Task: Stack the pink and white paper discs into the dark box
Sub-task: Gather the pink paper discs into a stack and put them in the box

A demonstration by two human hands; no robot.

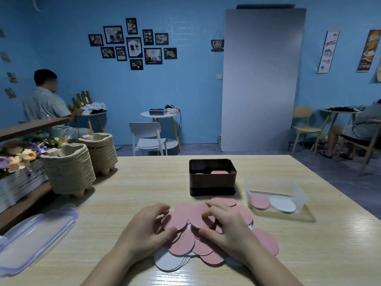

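A loose pile of pink and white paper discs (203,247) lies on the wooden table in front of me. My left hand (147,228) rests on the pile's left side, fingers curled around the edges of several pink discs. On the right side my right hand (224,226) pinches pink discs between thumb and fingers. Behind the pile stands the dark box (212,183), open on top, with a pink disc (219,172) and a white one showing inside.
A clear plastic container (275,183) at the right holds a pink and a white disc. Its lid (36,238) lies at the left front. Two stacks of pulp cup trays (69,172) and a flower box (18,162) stand at the left.
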